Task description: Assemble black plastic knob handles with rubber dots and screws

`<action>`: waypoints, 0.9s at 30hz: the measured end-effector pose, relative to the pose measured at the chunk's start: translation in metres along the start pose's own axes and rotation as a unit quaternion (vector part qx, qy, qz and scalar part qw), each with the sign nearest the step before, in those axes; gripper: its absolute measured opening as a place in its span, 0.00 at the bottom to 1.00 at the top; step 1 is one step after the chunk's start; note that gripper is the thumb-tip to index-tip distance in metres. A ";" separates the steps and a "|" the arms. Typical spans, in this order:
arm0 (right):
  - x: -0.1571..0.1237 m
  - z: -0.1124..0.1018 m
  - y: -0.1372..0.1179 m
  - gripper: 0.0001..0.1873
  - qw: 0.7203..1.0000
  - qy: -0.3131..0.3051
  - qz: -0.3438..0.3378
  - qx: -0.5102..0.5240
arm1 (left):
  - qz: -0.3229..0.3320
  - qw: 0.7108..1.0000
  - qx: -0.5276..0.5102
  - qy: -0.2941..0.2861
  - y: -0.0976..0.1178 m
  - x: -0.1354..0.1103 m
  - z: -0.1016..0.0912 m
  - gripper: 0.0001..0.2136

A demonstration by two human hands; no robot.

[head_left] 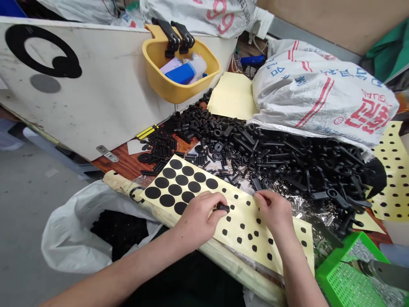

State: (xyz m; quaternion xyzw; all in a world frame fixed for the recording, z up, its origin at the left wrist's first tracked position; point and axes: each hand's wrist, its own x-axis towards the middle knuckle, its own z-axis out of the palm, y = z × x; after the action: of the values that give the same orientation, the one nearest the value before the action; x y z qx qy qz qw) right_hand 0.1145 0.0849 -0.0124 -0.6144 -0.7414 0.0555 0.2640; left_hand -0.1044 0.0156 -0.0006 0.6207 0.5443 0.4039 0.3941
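My left hand [200,215] rests on a yellow sticker sheet [238,221] and pinches a small black plastic part [223,208] between thumb and fingers. My right hand [275,209] lies on the same sheet, fingers curled at its far edge near the small black dots. What the right fingers hold, if anything, is hidden. The sheet bears large black round stickers [180,185] at its left end and small dots towards the right.
A heap of black plastic parts [287,162] covers the table behind the sheet. A white woven sack [322,94] lies at right, a yellow tub [179,64] hangs on a white board, a green basket [345,277] sits at lower right, a white bag of black parts [105,230] at lower left.
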 end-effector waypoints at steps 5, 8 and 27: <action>0.024 0.022 0.007 0.20 0.997 0.004 -0.044 -0.066 | 0.125 0.980 0.154 -0.015 -0.024 0.002 -0.005 0.11; 0.024 0.026 0.007 0.22 0.994 0.023 -0.070 -0.080 | 0.134 0.979 0.156 -0.001 -0.029 -0.001 -0.006 0.11; -0.046 -0.044 -0.060 0.05 0.951 0.071 -0.017 0.300 | -0.192 0.904 -0.341 -0.172 0.043 0.011 0.025 0.11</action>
State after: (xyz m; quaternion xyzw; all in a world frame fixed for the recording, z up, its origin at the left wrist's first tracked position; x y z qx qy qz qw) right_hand 0.0863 0.0170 0.0345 -0.4967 -0.6799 0.2275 0.4891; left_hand -0.0645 0.0207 0.0313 0.3918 0.4061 0.3681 0.7390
